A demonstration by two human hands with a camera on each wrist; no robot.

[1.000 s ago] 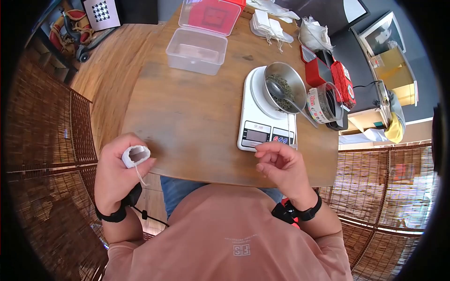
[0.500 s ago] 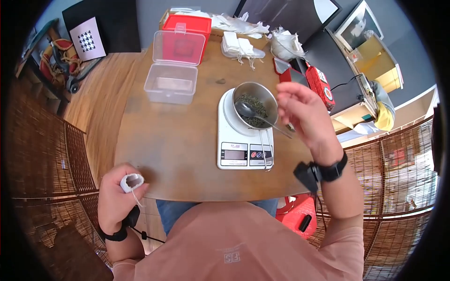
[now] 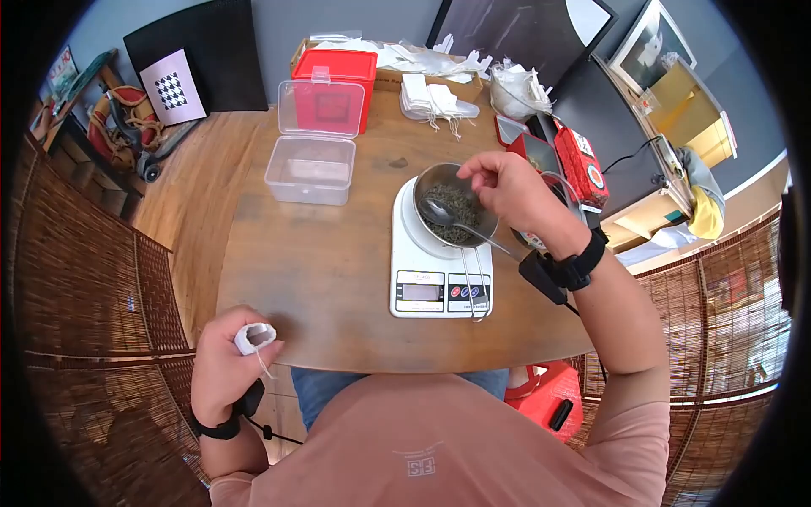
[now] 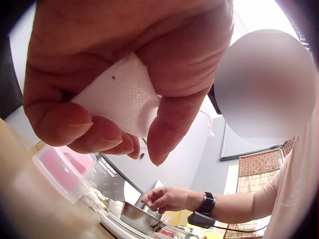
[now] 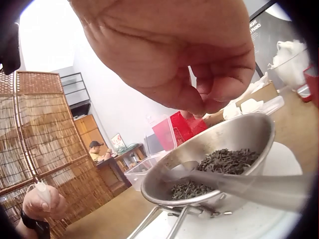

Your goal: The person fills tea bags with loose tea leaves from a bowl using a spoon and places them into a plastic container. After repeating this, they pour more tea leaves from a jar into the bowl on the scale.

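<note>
My left hand point(image 3: 221, 362) grips a small white drawstring tea bag point(image 3: 255, 339) near the table's left front edge, its mouth gaping upward and its string hanging down. In the left wrist view the fingers and thumb curl round the white mesh pouch point(image 4: 119, 97). A steel bowl point(image 5: 219, 138) holds dark dry tea leaves point(image 5: 229, 162) and a spoon point(image 3: 441, 213). Beneath the bowl is a white kitchen scale point(image 3: 404, 258). Close above the bowl's right rim, my right hand point(image 3: 511, 190) has its fingers curled, with fingertips meeting the thumb; nothing shows between them.
An open clear plastic box point(image 3: 310, 169) stands left of the scale, a red container point(image 3: 338, 76) behind it. More white bags point(image 3: 431, 93) lie at the back. A red tin point(image 3: 536, 152) and a red packet point(image 3: 579, 165) are at the right, with a clear jar partly behind my right arm.
My right hand went from the scale's front to the bowl's right side, then leftward over the bowl's rim. The left hand keeps its hold on the tea bag. The head view has shifted.
</note>
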